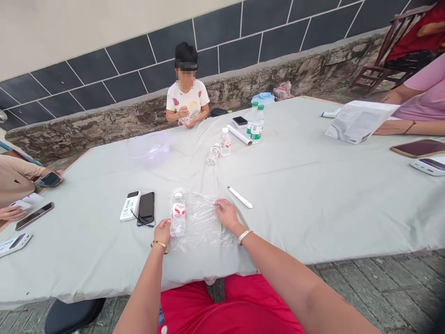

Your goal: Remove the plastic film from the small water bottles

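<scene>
Film (pixel 201 217): RH (pixel 227 214) pinch; LH (pixel 162 231) curled beside btl (pixel 178 223).

Glossy, crinkled plastic film (pixel 201 218) — rough stone ledge (pixel 114 119)

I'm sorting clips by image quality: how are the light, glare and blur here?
In the head view, light is soft and even, shadows on the tablecloth faint; small glints show on the plastic film; pixelation covers part of the person opposite; a dark blur fills the lower right corner.
</scene>
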Demonstrator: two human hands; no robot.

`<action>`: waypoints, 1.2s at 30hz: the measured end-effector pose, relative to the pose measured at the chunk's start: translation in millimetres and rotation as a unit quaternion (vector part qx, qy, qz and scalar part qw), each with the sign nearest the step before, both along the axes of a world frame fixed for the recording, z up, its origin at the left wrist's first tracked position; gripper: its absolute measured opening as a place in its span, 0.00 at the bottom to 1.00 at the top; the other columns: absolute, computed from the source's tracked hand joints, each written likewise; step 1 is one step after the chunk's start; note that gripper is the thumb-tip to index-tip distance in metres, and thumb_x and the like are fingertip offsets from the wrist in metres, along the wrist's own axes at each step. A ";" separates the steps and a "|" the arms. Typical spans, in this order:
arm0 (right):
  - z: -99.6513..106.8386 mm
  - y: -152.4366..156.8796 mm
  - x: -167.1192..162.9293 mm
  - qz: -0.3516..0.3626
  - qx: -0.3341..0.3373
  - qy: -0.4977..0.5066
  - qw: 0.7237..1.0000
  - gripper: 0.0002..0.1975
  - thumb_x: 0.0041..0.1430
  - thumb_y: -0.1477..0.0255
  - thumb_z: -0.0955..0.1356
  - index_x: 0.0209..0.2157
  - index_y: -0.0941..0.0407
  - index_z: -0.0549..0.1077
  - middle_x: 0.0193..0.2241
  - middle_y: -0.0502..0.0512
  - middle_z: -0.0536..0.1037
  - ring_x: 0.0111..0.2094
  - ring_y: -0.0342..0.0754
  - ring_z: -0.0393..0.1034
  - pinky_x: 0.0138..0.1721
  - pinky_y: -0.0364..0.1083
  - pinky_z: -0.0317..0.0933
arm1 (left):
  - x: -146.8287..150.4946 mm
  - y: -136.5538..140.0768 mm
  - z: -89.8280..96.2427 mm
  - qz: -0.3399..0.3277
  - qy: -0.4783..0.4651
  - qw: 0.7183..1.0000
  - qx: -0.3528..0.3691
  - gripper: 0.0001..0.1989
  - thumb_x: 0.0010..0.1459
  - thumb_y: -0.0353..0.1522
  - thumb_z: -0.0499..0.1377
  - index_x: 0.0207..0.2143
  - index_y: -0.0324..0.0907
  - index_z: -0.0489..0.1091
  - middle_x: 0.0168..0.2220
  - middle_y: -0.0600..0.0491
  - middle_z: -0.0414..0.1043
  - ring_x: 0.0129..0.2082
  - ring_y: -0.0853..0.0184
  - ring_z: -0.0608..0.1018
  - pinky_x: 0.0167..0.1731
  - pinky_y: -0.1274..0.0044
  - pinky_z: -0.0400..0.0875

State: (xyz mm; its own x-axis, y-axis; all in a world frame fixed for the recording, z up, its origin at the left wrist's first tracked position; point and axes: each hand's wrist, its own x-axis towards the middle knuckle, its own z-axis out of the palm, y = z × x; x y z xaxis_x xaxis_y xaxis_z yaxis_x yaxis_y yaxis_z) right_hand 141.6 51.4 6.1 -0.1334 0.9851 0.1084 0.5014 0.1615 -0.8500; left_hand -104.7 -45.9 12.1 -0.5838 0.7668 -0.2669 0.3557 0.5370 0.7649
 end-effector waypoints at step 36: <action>55.6 -7.1 -19.9 0.031 -0.017 -0.290 0.956 0.23 0.59 0.61 0.59 0.55 0.51 0.62 0.62 0.62 0.50 0.59 0.57 0.50 0.53 0.55 0.48 | 2.0 12.0 -0.4 -0.090 0.117 0.989 -0.019 0.17 0.56 0.31 0.47 0.42 0.39 0.71 0.20 0.57 0.67 0.19 0.71 0.69 0.24 0.79 0.64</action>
